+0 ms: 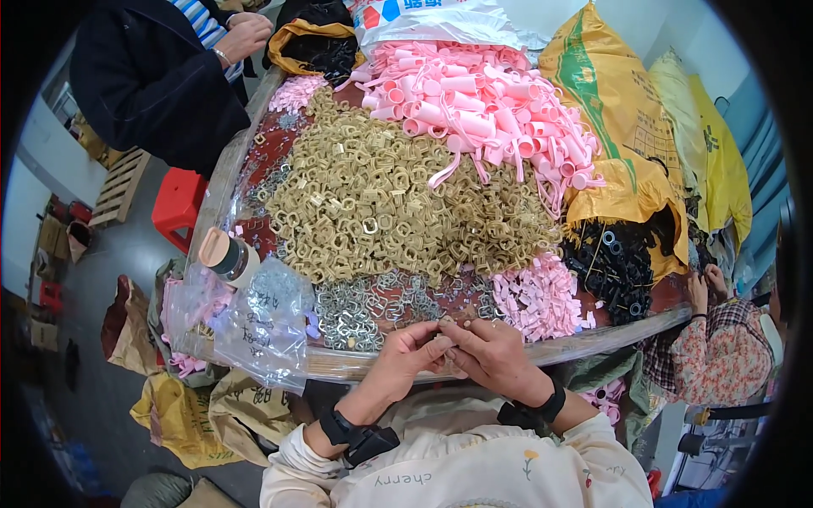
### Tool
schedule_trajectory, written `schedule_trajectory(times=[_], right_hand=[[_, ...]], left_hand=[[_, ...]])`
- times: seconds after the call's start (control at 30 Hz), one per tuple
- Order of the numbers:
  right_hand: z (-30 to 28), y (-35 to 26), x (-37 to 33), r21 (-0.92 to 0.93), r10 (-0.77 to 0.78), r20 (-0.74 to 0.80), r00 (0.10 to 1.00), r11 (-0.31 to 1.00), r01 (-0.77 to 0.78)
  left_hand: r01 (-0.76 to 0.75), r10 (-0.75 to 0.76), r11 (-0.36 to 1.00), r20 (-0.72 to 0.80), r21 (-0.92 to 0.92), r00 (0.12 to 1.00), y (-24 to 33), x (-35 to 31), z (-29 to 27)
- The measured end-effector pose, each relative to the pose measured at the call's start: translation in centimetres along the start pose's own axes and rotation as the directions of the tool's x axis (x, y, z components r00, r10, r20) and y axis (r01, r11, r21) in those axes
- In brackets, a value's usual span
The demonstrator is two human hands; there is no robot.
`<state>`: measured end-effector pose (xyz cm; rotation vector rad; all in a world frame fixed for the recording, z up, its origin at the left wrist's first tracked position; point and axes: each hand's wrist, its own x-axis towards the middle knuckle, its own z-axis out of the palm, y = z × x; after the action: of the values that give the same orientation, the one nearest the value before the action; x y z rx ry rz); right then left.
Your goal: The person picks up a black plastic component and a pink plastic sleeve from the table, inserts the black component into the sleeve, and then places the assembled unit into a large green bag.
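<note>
My left hand (412,351) and my right hand (498,354) meet over the near edge of the table, fingertips pinched together. Whatever small piece they hold is too small and too covered by the fingers to name. Just beyond them lie loose silver metal clips (347,317) and a heap of small pink plastic pieces (542,296). Behind these spreads a large pile of gold-coloured square rings (364,195). Pink plastic cylinders with straps (474,106) are heaped at the back.
A bottle with a tan lid (227,254) and a clear plastic bag (267,326) stand at the left edge. Black parts (622,262) spill from a yellow woven sack (618,93) on the right. One person (161,85) stands far left; another (720,347) works at right. A red stool (179,203) is beside the table.
</note>
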<state>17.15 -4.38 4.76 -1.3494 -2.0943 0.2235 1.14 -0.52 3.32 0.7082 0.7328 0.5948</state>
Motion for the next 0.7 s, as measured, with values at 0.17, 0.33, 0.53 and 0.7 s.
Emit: schedule_trajectory(times=[0.17, 0.33, 0.53, 0.7], right_hand=[[-0.1, 0.2, 0.1, -0.03, -0.025, 0.014, 1.0, 0.999, 0.026], [-1.2, 1.2, 0.2, 0.213, 0.145, -0.004, 0.989, 0.967, -0.141], [-1.5, 2.0, -0.2, 0.381, 0.371, -0.263, 0.89, 0.888, -0.258], [0.3, 0.6, -0.1, 0.377, 0.233, -0.28, 0.931, 0.919, -0.117]], left_hand=[[-0.04, 0.04, 0.999, 0.06, -0.003, 0.997, -0.1, 0.2, -0.4], [-0.028, 0.026, 0.999, 0.048, 0.045, 0.999, 0.1, 0.1, -1.0], [0.012, -0.011, 1.0, 0.04, -0.018, 0.999, -0.4, 0.3, -1.0], [0.003, -0.003, 1.0, 0.04, -0.003, 0.999, -0.4, 0.3, -1.2]])
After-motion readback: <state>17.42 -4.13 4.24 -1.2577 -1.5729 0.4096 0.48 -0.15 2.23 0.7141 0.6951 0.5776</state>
